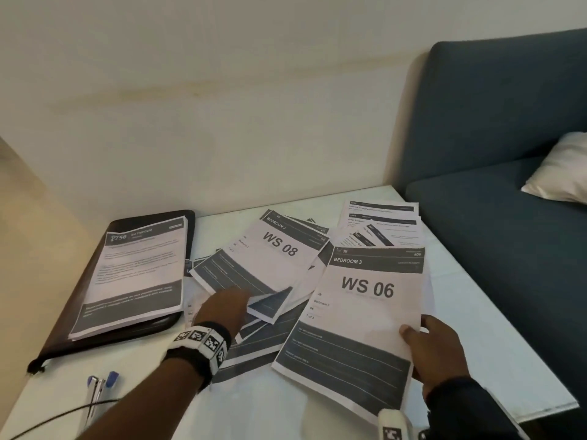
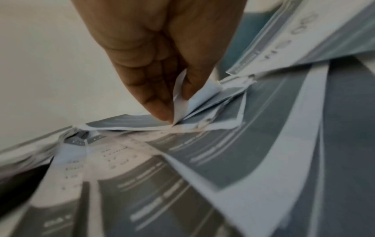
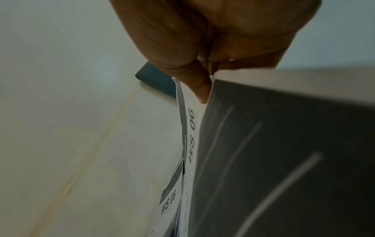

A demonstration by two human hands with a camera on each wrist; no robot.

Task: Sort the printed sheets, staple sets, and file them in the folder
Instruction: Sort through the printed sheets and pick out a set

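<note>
Head view, nearest edge: two blue-capped pens lie on the white table at the lower left. The right hand grips the "WS 06" sheets at their right edge, thumb on top and fingers curled beneath; the right wrist view shows the thumb clamped on the paper. These sheets are lifted slightly and overlap the spread of loose sheets lying on the table.

The left hand reaches into the centre of the spread. In the left wrist view its fingertips and thumb are together, pinching the curled corner of a sheet at the near edge of the "WS 08" stack. That stack rests tilted on other sheets.

At the left lies a dark folder, flat, with a "Bathroom" set on top of it. At the far right of the table lies another fanned group of sheets. Beyond the table stands a blue sofa with a white cushion.
</note>
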